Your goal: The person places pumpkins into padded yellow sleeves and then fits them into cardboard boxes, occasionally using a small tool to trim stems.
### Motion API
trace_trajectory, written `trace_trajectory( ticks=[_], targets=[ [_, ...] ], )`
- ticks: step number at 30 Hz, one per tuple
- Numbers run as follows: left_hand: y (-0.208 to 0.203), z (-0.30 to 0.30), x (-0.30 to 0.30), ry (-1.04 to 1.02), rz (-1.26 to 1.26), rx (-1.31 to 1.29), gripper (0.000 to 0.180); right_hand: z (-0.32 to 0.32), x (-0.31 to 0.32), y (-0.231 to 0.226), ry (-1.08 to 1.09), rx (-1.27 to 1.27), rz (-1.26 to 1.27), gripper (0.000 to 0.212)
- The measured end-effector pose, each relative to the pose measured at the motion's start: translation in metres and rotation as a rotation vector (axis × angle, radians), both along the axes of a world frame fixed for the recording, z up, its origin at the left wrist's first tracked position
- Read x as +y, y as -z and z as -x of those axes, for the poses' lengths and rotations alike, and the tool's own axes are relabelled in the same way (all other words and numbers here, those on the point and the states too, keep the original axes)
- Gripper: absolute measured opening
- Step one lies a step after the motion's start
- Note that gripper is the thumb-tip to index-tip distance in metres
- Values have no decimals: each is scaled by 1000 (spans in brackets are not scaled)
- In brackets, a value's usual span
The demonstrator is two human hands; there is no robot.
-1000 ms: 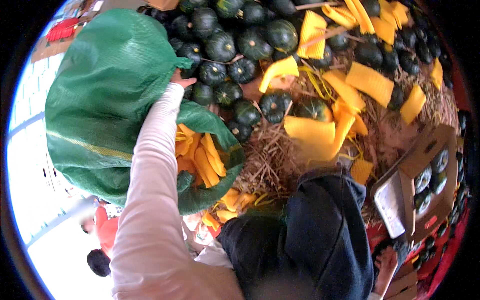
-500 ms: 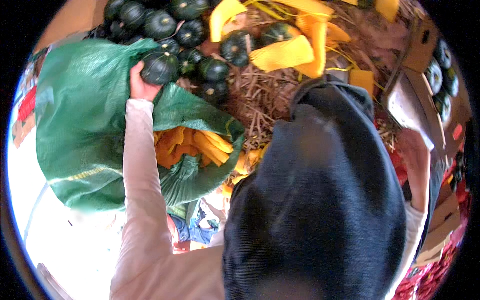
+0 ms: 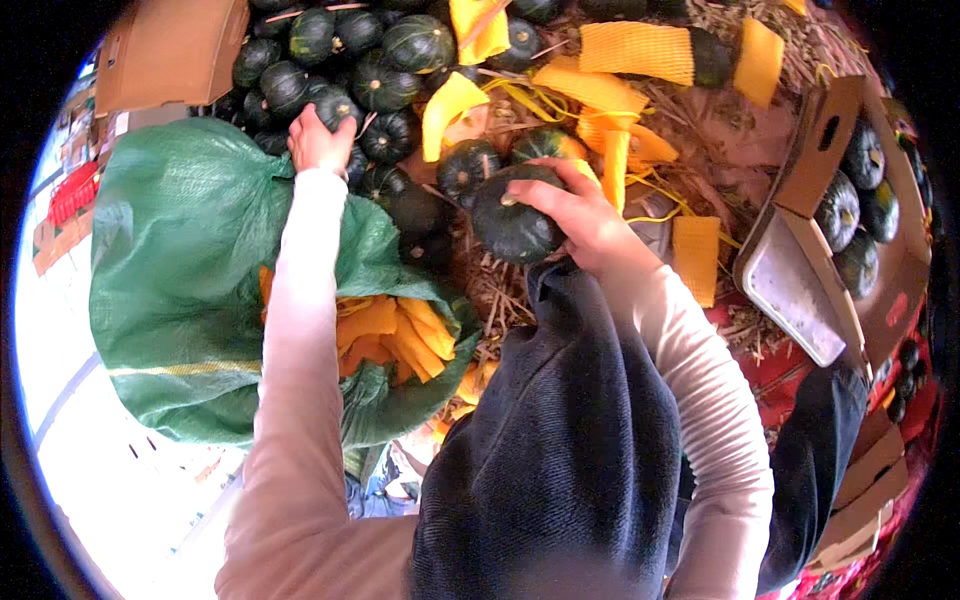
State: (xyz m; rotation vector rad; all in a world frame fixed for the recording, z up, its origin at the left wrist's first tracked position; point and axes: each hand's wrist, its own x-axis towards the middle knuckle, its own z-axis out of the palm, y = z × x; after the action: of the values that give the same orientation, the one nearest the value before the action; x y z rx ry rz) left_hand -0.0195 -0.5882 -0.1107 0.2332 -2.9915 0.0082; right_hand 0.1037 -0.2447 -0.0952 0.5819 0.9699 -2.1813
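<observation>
A dark green squash (image 3: 333, 108) sits in the heap at the far left, and my left hand (image 3: 320, 145) has its fingers around its near side. My right hand (image 3: 585, 215) grips a larger dark green squash (image 3: 512, 217) over the straw in the middle, thumb and fingers on its right side. Left of that squash lies the heap of green squashes (image 3: 385, 85). Under my left forearm, a green woven sack (image 3: 175, 290) gapes toward the middle, with yellow-orange foam netting sleeves (image 3: 395, 335) in its mouth.
Loose yellow foam sleeves (image 3: 635, 52) and straw (image 3: 505, 295) lie across the far middle. At right stands a cardboard box (image 3: 815, 150) with several squashes (image 3: 838, 210) behind a whitish tray (image 3: 795, 290). A brown carton (image 3: 170, 55) is at the far left.
My left hand has moved farther away with its squash, onto the heap. My right hand has come from beside the tray to the middle and now holds a squash.
</observation>
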Motion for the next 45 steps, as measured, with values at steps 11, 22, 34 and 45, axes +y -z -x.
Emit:
trace_trajectory(
  ticks=[11, 22, 34, 45],
  targets=[
    [-22, -39, 38, -333, -1160, 31, 60, 5, 16, -8, -148, 473, -392, 78],
    [1, 10, -3, -26, -51, -307, 83, -34, 51, -20, 69, 49, 427, 67],
    [-56, -61, 14, -410, -2305, -580, 62, -35, 145, -42, 134, 54, 355, 90],
    [-87, -30, 304, 131, -2322, -1311, 74, -172, 247, -112, 682, 76, -204, 62]
  ],
)
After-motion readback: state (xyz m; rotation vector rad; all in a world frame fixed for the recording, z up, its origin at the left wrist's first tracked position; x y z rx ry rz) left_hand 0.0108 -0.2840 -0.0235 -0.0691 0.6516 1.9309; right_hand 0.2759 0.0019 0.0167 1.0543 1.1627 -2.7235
